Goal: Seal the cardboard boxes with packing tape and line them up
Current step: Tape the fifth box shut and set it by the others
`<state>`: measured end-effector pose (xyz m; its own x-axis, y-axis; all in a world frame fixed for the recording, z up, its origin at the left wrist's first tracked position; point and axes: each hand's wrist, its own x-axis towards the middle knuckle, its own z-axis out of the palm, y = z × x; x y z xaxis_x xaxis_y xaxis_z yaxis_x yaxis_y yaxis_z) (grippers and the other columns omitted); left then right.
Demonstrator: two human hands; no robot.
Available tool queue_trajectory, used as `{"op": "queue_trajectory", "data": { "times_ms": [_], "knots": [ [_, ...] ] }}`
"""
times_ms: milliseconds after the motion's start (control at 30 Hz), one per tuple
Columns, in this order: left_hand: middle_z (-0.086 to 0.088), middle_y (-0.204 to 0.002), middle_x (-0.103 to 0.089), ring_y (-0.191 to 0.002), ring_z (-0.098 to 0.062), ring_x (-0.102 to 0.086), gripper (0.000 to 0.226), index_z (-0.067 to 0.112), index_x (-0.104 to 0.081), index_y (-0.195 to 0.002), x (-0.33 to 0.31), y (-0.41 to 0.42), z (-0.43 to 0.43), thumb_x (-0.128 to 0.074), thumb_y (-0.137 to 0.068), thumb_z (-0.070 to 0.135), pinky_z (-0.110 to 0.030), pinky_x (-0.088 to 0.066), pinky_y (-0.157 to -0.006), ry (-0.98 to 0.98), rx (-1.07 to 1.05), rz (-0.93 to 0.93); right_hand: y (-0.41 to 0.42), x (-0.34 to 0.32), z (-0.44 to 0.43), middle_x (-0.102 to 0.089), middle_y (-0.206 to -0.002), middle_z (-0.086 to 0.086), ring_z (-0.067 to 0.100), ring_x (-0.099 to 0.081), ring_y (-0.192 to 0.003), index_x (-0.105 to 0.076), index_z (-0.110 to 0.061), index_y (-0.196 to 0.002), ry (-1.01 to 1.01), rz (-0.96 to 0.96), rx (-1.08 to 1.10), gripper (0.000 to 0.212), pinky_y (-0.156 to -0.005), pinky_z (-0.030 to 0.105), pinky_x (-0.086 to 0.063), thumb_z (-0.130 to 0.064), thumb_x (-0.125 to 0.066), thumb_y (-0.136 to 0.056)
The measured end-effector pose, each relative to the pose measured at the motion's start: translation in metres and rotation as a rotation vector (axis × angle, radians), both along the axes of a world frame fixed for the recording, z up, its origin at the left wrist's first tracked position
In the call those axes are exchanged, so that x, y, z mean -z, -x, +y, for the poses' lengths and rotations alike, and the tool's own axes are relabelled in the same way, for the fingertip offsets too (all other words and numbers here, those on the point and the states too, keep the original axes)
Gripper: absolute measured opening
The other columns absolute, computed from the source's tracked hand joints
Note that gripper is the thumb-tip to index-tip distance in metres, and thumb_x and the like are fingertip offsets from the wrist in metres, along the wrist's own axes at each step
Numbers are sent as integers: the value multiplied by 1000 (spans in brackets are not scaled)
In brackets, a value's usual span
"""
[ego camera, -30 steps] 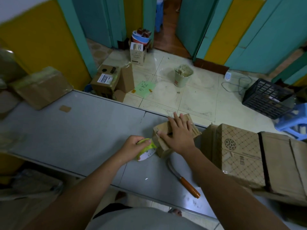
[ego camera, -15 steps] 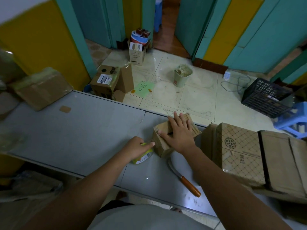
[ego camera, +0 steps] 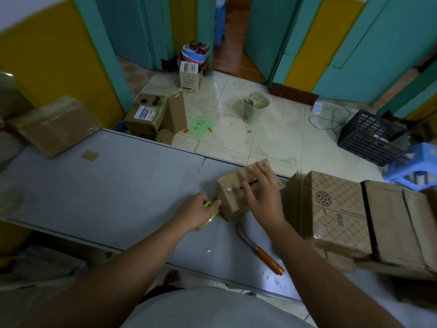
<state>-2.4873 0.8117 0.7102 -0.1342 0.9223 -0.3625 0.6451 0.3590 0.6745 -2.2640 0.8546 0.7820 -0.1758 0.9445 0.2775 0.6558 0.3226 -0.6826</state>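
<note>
A small brown cardboard box (ego camera: 233, 200) sits on the grey table (ego camera: 106, 192) near its far edge. My right hand (ego camera: 262, 197) rests flat on the box's top, fingers spread. My left hand (ego camera: 197, 213) grips a roll of yellow-green packing tape (ego camera: 208, 220) pressed low against the box's left side. A strip of clear tape runs over the box's top left edge. To the right, larger cardboard boxes (ego camera: 340, 211) stand side by side in a row.
A knife with an orange handle (ego camera: 262, 250) lies on the table near me, right of my left arm. A taped box (ego camera: 55, 127) lies at the table's far left. On the floor beyond are boxes (ego camera: 151, 117), a bucket (ego camera: 255, 107), a black crate (ego camera: 371, 136) and a blue stool (ego camera: 416, 165).
My left hand has drawn the tape roll down the box's left side towards the table. My right hand has stayed on the box's top.
</note>
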Motion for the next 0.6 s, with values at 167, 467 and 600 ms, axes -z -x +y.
{"op": "queue_trajectory", "data": {
  "times_ms": [167, 467, 600],
  "knots": [
    [1, -81, -62, -75, -20, -59, 47, 22, -49, -86, 4, -3, 3, -65, -93, 66, -34, -39, -60, 23, 8, 7, -32, 24, -72, -51, -124, -8, 6, -53, -120, -62, -24, -123, 141, 114, 173, 22, -100, 35, -51, -20, -65, -102],
    [13, -127, -66, -117, -13, -65, 64, 36, -34, -147, -3, -1, -4, -75, -97, 35, -35, -49, -96, -187, 21, -223, -60, 68, -112, -46, -143, 15, 35, -45, -133, -47, -13, -150, 706, -393, 107, 69, -108, 39, -41, -18, -79, -89],
    [17, -114, -72, -111, -7, -68, 77, 55, -28, -152, -9, 1, -6, -75, -98, 28, -35, -53, -94, -205, 51, -281, -63, 73, -106, -50, -135, 14, 34, -53, -124, -53, -11, -141, 749, -396, 113, 58, -105, 37, -46, -17, -79, -89]
  ]
}}
